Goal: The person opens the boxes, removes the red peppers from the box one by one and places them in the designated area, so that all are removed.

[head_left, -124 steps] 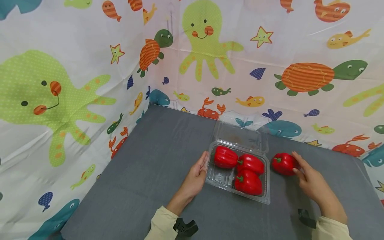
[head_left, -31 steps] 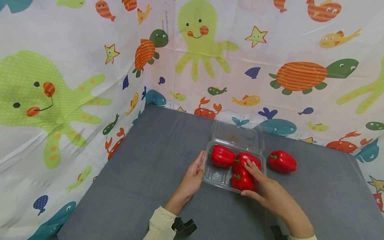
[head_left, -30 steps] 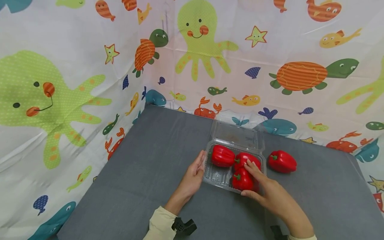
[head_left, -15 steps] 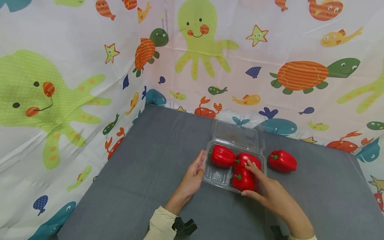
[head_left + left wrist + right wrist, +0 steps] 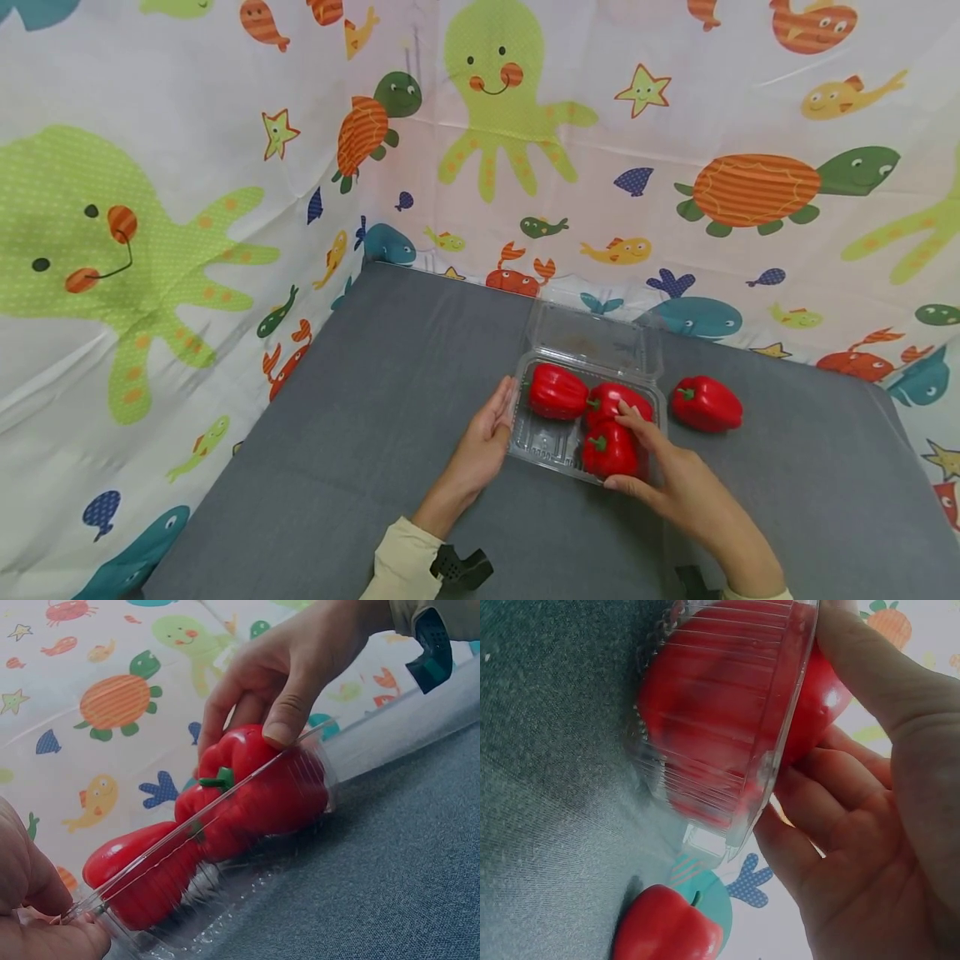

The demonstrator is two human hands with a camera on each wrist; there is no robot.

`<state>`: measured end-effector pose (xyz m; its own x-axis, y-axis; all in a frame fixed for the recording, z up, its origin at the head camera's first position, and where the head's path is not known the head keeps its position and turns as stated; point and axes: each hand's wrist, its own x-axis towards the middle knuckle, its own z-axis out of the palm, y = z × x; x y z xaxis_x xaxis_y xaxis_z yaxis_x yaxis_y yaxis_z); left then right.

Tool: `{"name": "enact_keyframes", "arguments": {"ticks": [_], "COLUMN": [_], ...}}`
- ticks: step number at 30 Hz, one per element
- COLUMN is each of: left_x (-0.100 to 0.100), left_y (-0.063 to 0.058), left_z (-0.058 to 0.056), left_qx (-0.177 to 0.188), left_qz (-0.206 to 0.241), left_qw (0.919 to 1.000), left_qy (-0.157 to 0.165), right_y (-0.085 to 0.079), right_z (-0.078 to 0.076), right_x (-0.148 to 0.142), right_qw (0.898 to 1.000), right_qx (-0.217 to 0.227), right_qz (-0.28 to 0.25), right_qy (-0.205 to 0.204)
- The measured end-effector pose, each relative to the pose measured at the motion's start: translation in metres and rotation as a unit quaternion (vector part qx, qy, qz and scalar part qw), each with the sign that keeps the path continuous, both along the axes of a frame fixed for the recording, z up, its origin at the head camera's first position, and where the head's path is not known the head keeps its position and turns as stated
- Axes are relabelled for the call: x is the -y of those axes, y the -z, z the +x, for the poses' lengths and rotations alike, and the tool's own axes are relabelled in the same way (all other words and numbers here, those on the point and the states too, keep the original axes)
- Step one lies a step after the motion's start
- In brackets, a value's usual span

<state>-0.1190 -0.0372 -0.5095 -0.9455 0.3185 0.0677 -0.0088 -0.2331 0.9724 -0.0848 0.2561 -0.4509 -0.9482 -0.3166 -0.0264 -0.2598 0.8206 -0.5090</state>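
A clear plastic clamshell container (image 5: 542,437) stands with its lid (image 5: 592,333) folded back. Three red bell peppers lie in it: one at the back left (image 5: 558,392), one at the back right (image 5: 617,395) and one at the front right (image 5: 609,452). My left hand (image 5: 480,442) pinches the container's left rim between thumb and fingers, as the left wrist view shows. Around the front-right bell pepper curls my right hand (image 5: 686,487), its thumb on the near side and fingers on the far side. Part of that pepper is hidden behind the hand.
Another red bell pepper (image 5: 707,404) lies on the grey table (image 5: 360,433), right of the container. A cloth printed with sea animals (image 5: 675,100) hangs behind the table and along its left side. Black wrist devices (image 5: 461,567) sit at both sleeves.
Since the oldest frame, my right hand has left the bell pepper on the table and moved left onto the front-right one in the container. Over the last second hardly anything has moved.
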Motion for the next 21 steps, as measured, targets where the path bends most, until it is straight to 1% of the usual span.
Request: {"name": "enact_keyframes", "arguments": {"ticks": [10,15,21], "left_x": [0.0,0.0003,0.0004], "left_y": [0.0019,0.0007,-0.001], "left_z": [-0.0019,-0.0012,-0.0004], "left_qx": [-0.002,0.0,-0.004], "left_qz": [0.003,0.007,0.009], "left_qw": [1.0,1.0,0.9999], "left_qy": [0.0,-0.006,-0.002], "right_y": [0.0013,0.0008,-0.0028], "right_z": [0.0003,-0.0003,0.0003], "right_x": [-0.004,-0.0033,-0.0029], "right_qw": [0.999,0.999,1.0], "right_qx": [-0.039,-0.032,-0.008], "right_qz": [-0.003,-0.008,-0.023], "right_qy": [-0.007,-0.006,0.011]}}
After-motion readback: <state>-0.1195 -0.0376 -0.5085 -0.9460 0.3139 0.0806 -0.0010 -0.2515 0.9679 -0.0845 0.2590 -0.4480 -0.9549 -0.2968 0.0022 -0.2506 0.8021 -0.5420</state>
